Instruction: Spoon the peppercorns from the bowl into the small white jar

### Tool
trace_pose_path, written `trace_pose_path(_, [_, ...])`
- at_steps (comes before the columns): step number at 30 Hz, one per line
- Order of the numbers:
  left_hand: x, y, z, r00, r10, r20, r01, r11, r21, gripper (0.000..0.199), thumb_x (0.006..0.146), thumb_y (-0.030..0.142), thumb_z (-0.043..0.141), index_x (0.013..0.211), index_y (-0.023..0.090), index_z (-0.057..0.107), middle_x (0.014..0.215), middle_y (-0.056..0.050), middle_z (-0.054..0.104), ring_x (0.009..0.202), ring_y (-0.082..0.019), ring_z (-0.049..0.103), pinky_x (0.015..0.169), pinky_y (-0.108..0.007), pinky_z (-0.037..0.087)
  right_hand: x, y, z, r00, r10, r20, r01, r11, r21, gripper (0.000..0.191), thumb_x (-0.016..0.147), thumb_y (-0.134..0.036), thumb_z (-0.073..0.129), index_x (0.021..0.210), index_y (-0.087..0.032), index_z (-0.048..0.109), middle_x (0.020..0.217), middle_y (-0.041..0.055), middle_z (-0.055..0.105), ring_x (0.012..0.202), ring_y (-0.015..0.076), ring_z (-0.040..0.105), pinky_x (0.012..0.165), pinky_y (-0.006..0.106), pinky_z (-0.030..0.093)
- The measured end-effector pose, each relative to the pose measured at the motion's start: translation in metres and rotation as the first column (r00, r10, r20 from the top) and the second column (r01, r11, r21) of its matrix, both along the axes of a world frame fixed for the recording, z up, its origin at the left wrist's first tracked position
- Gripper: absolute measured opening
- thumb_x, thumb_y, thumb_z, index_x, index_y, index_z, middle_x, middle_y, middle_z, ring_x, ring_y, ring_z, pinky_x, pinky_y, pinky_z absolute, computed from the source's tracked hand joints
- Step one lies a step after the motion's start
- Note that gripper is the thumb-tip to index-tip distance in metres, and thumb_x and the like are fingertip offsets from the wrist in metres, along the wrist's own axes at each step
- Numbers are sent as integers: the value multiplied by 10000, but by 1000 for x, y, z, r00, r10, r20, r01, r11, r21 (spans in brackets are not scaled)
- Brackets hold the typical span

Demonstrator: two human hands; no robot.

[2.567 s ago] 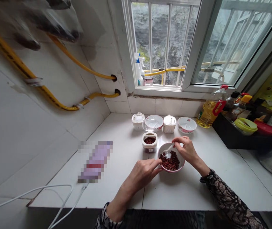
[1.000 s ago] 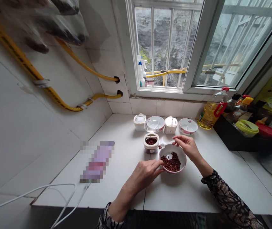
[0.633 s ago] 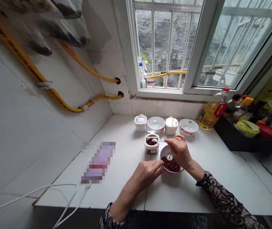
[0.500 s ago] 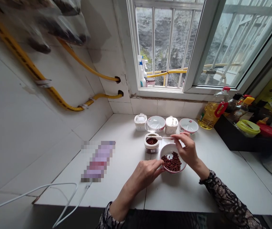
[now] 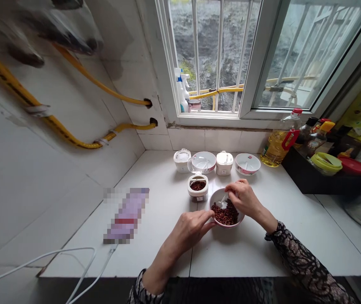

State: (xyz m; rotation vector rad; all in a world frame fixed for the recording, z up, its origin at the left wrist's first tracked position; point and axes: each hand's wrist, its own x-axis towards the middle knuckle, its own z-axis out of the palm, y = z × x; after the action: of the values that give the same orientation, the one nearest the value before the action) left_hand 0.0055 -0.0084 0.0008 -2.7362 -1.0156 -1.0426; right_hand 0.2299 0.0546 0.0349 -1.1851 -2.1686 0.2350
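Note:
My left hand (image 5: 196,226) grips the near left rim of a white bowl (image 5: 239,218) on the counter. Small dark red-brown peppercorn-like grains (image 5: 226,216) lie in the bowl. Between the fingers of my right hand (image 5: 242,197) is a small white spoon (image 5: 221,203), its head down inside the bowl by the grains. Just left of the bowl stands a seasoning jar (image 5: 198,195) with its clear lid up and the same kind of dark grains inside.
Behind stand two lidded white jars (image 5: 182,160) (image 5: 224,164) and two floral bowls (image 5: 204,161) (image 5: 248,164). An oil bottle (image 5: 277,147) and a black box (image 5: 303,179) of condiments are at right. A blurred purple object (image 5: 126,215) with a white cable (image 5: 87,266) lies at left.
My right hand has brought the spoon from over the open jar down and right into the bowl. My left hand stays on the bowl's rim. The view has shifted slightly.

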Motion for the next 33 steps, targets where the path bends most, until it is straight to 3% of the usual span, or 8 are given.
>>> trace_pose_path(5, [1,0,0,1000,-7,13,7,1000,2,329,1079,386,343,1013,168,581,710,0,672,580,-146,656,483,-250,401,3,2,6,985,-74,-158,51,988,-144,229,795,-141,494,735,-220,700,668,9,727,668,178,648,794,332,459])
trace_pose_path(8, [1,0,0,1000,-13,19,13,1000,-4,327,1078,387,349,1012,167,582,712,1,671,579,-146,653,483,-251,401,5,4,9,957,-114,-267,32,956,-291,219,762,-160,491,731,-210,703,627,5,706,626,172,652,682,292,477])
trace_pose_path(11, [0,0,0,1000,-15,21,15,1000,-11,329,1077,387,351,1006,166,584,711,2,670,575,-146,651,481,-251,401,4,4,10,920,-167,-355,12,916,-400,205,735,-187,501,738,-200,705,610,4,696,630,176,667,662,284,495])
trace_pose_path(21, [0,1,-1,1000,-7,20,7,1000,-5,278,1064,356,410,1004,164,601,683,0,665,559,-142,645,474,-236,408,5,11,10,780,-215,-588,-180,822,-540,171,688,-314,637,746,-179,725,598,18,705,589,163,644,608,286,511])
trace_pose_path(24, [0,1,-1,1000,-9,21,10,1000,-14,258,1058,345,430,1011,162,606,690,-4,673,568,-142,649,481,-231,423,0,12,11,743,-185,-643,-210,848,-487,227,726,-373,676,809,-171,739,668,50,745,621,175,670,614,299,524])
trace_pose_path(27, [0,1,-1,1000,-8,15,8,1000,-19,249,1057,338,434,1016,164,608,703,-8,683,586,-144,658,489,-230,436,-9,9,10,752,-117,-649,-159,923,-350,241,818,-384,644,900,-180,742,785,78,779,701,202,712,637,319,537])
trace_pose_path(30, [0,1,-1,1000,-2,8,2,1000,-7,258,1059,340,425,1022,162,607,698,-8,682,578,-151,657,479,-238,434,-19,3,5,860,2,-510,-44,996,-71,200,916,-290,568,987,-209,737,904,82,794,798,216,727,763,376,533])
trace_pose_path(33, [-1,2,-3,1000,2,4,-2,1000,4,255,1056,338,434,1013,159,611,686,-8,675,569,-153,652,472,-239,431,-26,-2,1,966,118,-230,-63,971,231,252,962,-168,486,1004,-223,728,902,58,796,772,196,714,910,430,464])
